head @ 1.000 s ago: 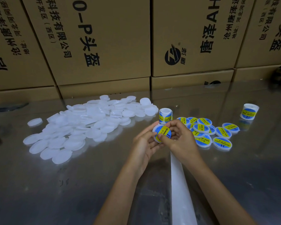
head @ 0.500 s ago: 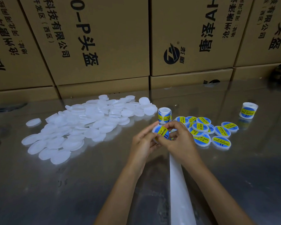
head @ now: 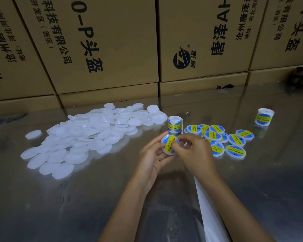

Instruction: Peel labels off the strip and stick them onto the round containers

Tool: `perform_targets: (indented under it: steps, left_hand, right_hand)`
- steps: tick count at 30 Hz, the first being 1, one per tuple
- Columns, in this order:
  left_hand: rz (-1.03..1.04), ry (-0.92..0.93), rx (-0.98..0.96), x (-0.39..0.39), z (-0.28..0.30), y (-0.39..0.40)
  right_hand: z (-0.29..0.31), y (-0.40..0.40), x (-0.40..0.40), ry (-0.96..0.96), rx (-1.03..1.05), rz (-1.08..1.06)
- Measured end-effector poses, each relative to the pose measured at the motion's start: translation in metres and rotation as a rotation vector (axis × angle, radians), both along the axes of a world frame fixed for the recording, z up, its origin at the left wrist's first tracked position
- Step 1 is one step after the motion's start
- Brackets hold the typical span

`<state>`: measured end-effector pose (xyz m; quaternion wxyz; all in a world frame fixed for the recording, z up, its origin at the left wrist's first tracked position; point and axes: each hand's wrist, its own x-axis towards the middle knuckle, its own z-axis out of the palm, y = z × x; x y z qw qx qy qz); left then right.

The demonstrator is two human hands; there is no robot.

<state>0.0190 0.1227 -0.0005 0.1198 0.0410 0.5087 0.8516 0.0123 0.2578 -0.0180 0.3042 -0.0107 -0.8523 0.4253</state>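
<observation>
A person's two bare forearms reach in from the near edge over a shiny metal table [head: 42,206]. The left hand [head: 151,154] cradles a round white container [head: 170,144] from below and from its left, fingers curled round its rim, holding it tilted above the table at the centre of the scene. A blue label with a yellow band covers the container's face. The right hand [head: 194,152] is at the container's right edge, its thumb and fingertips bent and pressing on the label. A white backing strip [head: 208,215] runs from under the right wrist toward the near edge. Just beyond the hands stands a label roll [head: 175,124]; a second roll [head: 264,117] sits well apart at far right. To the right of the hands lies a cluster of labelled containers [head: 217,137], some overlapping. To the left spreads a large heap of plain white containers [head: 87,135]. Stacked cardboard boxes [head: 112,41] with black printing wall off the far side.
</observation>
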Motion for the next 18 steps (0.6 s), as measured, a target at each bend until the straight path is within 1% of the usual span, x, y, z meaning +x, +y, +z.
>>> perform_targets:
  steps: [4,5,7,9,10,12,14,16,18]
  left_hand:
    - [0.021,0.093,-0.027,0.001,-0.004,-0.002]
    - [0.049,0.124,-0.071,0.001,-0.006,-0.002]
    - [0.138,0.178,-0.220,-0.001,-0.008,-0.002]
    - [0.213,0.224,-0.355,-0.002,-0.007,-0.003]
    - [0.229,0.231,-0.379,-0.003,-0.006,-0.004]
    - [0.231,0.205,-0.351,-0.003,-0.004,-0.006]
    - [0.213,0.163,-0.275,-0.002,-0.003,-0.009]
    - [0.227,0.143,-0.207,-0.003,-0.003,-0.012]
    - [0.281,0.134,-0.195,-0.004,-0.004,-0.015]
  right_hand:
    - [-0.001,-0.001,0.000,0.061,-0.022,0.029]
    - [-0.001,-0.002,0.000,0.084,-0.019,0.034]
    - [-0.003,-0.001,-0.001,0.119,-0.019,0.045]
    - [-0.002,0.000,-0.002,0.118,-0.074,0.086]
    - [-0.002,0.001,-0.003,0.109,-0.112,0.119]
    - [0.000,-0.001,-0.001,0.082,-0.181,0.201]
    - [0.002,-0.003,0.002,0.039,-0.233,0.302]
    - [0.003,-0.004,0.005,-0.019,-0.220,0.408]
    - [0.004,-0.007,0.008,-0.085,-0.240,0.498]
